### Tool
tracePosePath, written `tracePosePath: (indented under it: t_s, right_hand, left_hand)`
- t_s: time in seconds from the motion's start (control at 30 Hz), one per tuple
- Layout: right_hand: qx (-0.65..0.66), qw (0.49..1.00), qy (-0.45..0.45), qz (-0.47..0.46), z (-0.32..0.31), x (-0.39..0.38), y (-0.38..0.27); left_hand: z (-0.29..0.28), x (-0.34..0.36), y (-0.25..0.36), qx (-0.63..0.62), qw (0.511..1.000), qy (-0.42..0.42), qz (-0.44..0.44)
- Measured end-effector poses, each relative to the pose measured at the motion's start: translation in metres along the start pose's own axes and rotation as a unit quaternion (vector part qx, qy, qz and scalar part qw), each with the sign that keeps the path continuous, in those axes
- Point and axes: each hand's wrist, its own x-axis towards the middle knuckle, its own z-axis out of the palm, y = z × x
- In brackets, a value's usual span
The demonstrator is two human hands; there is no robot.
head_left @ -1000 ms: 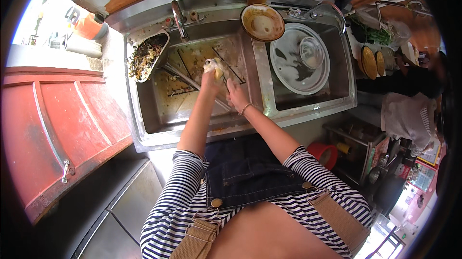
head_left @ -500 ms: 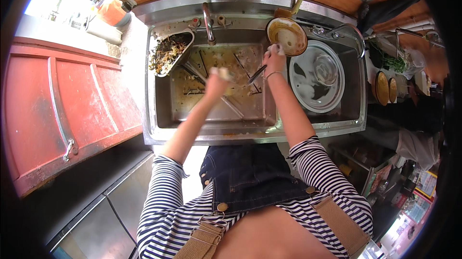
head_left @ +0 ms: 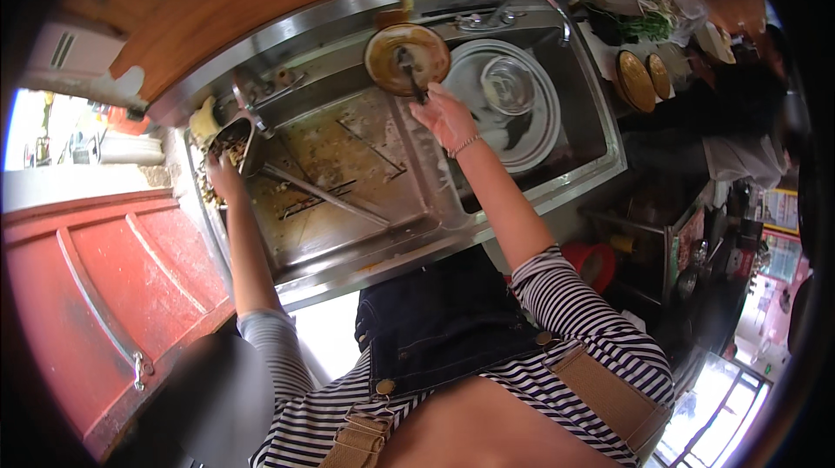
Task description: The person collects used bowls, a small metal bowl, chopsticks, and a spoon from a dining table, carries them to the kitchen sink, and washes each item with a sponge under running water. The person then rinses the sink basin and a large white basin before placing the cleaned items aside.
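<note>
Right fingers (head_left: pixel 425 113) around slender handle (head_left: pixel 414 82)

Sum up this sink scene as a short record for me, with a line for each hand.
Left hand: at the scrap container; grip unclear
Right hand: holds a dark-handled utensil, its head at the brown bowl
Left basin: murky residue, a metal rod
Right basin: large pale round vessel with a clear bowl in it
</note>
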Motion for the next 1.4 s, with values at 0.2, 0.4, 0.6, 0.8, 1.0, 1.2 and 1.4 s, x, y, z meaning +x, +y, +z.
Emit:
tracePosePath:
  t_s: [0.2,0.4,0.6,0.8,1.0,1.2,1.4]
  right_hand:
    - [-0.080,0.957,0.278,-0.029,-0.144,0.022,-0.064]
    - [-0.051,0.988,0.143,0.015,-0.171,0.121,-0.143]
    - [-0.123,0.984,0.012,0.129,-0.180,0.156,-0.179]
    - [-0.187,0.965,0.038,0.181,-0.175,0.171,-0.188]
    - [-0.153,0.977,0.082,0.124,-0.171,0.166,-0.205]
    - [-0.084,0.991,0.082,0.071,-0.189,0.150,-0.231]
    - [0.032,0.993,-0.006,0.115,-0.189,0.118,-0.223]
  left_hand:
    - [0.035,-0.182,0.140,0.048,0.993,-0.084,0.072]
    - [0.215,-0.213,0.346,0.067,0.877,-0.251,0.405]
    - [0.378,-0.206,0.409,0.499,0.677,-0.260,0.475]
    - [0.422,-0.262,0.371,0.232,0.928,-0.293,0.003]
    - [0.471,-0.351,0.374,-0.276,0.809,-0.358,-0.376]
    - [0.502,-0.363,0.406,-0.319,0.779,-0.396,-0.366]
    - [0.491,-0.390,0.387,-0.309,0.829,-0.364,-0.290]
